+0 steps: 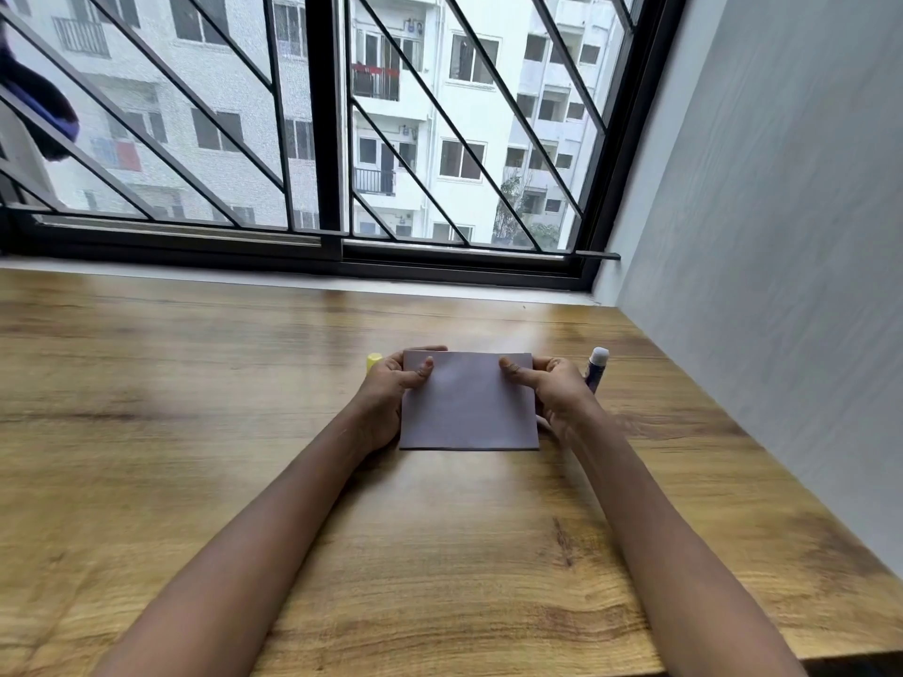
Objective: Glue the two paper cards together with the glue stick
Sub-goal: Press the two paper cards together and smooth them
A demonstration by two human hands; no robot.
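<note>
A grey-lilac paper card (468, 403) is held over the wooden table, tilted with its near edge low. My left hand (393, 390) grips its left side, thumb on top. My right hand (549, 388) grips its right side, thumb on top. Only one card face shows; I cannot tell whether a second card lies beneath it. The glue stick (596, 367), blue-bodied with its white tip bare, stands upright just right of my right hand. Its yellow cap (374, 361) peeks out behind my left hand.
The wooden table (195, 432) runs back to a window sill and a barred window (332, 139). A grey wall (782, 237) bounds the table's right side. The table's front edge shows at the lower right.
</note>
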